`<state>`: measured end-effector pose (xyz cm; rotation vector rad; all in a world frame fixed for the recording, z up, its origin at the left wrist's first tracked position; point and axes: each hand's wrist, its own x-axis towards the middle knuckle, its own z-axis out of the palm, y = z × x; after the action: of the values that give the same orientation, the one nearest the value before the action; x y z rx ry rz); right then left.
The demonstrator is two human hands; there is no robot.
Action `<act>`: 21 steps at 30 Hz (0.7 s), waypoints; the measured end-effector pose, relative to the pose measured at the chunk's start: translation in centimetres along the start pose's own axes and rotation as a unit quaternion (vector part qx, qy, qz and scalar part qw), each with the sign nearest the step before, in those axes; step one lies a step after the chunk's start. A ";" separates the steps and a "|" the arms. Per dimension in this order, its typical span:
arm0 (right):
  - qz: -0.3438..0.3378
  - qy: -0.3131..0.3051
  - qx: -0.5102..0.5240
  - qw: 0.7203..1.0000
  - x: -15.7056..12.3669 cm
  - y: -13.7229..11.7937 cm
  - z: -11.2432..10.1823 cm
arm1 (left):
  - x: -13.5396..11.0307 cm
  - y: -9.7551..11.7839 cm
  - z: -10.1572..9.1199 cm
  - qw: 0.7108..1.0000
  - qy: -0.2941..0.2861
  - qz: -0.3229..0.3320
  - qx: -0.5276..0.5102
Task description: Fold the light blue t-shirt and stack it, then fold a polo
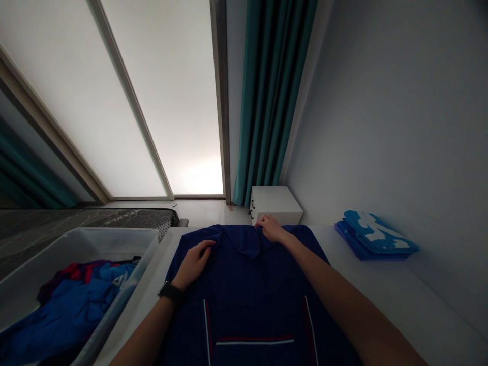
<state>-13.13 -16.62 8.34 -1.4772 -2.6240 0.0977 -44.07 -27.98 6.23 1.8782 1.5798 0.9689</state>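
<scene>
A dark blue shirt (pixel 251 295) lies spread on the white table, its collar end at the far edge. White and red stripes run down both sides and across its lower part. My right hand (pixel 270 229) is closed in a pinch on the cloth by the collar. On the shirt's left shoulder area rests my left hand (pixel 195 263), fingers stretched out over the fabric and the thumb beside them. A black watch is on my left wrist.
Left of the table (pixel 381 290) stands a clear plastic bin (pixel 114 233) with crumpled blue and red clothes (pixel 76 300). Folded blue garments (pixel 375 235) are stacked at the right by the wall. Beyond the far edge are a small white cabinet (pixel 272 199) and a teal curtain (pixel 270 101).
</scene>
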 end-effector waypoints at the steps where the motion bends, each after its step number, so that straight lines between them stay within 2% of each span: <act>1: -0.004 0.004 -0.003 1.000 -0.1 0.0 -0.2 | 0.0 0.0 0.0 1.000 0.001 0.002 0.001; 4: -0.002 0.032 -0.016 0.999 -1.0 0.2 -1.2 | 0.0 0.3 -0.1 1.000 0.000 0.004 0.012; 7: 0.019 0.105 -0.043 0.993 -2.8 0.4 -2.5 | -0.1 0.5 -0.2 1.000 0.002 0.005 0.016; 10: 0.031 0.187 -0.057 0.980 -6.2 0.0 -3.4 | -0.1 0.7 -0.2 1.000 0.004 0.007 0.013; 12: 0.029 0.214 -0.050 0.975 -8.9 -0.8 -3.4 | -0.1 0.7 -0.3 1.000 0.000 0.000 0.011; 14: 0.016 0.203 -0.038 0.978 -11.7 -1.8 -2.9 | -0.1 0.7 -0.2 1.000 -0.003 -0.010 0.011; 17: -0.010 0.131 -0.004 0.991 -14.7 -2.8 -1.7 | 0.0 0.6 -0.2 1.000 -0.004 -0.005 0.014; 19: -0.006 0.095 0.042 0.995 -15.5 -2.8 -1.2 | 0.0 0.5 -0.2 1.000 -0.004 0.006 0.018; 21: 0.031 0.100 0.093 0.990 -15.3 -2.3 -1.2 | 0.0 0.4 -0.2 1.000 -0.006 0.008 0.025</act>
<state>-7.07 -30.87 8.57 -1.4255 -2.3443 0.1845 -43.96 -28.05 6.61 1.9282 1.5981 0.9311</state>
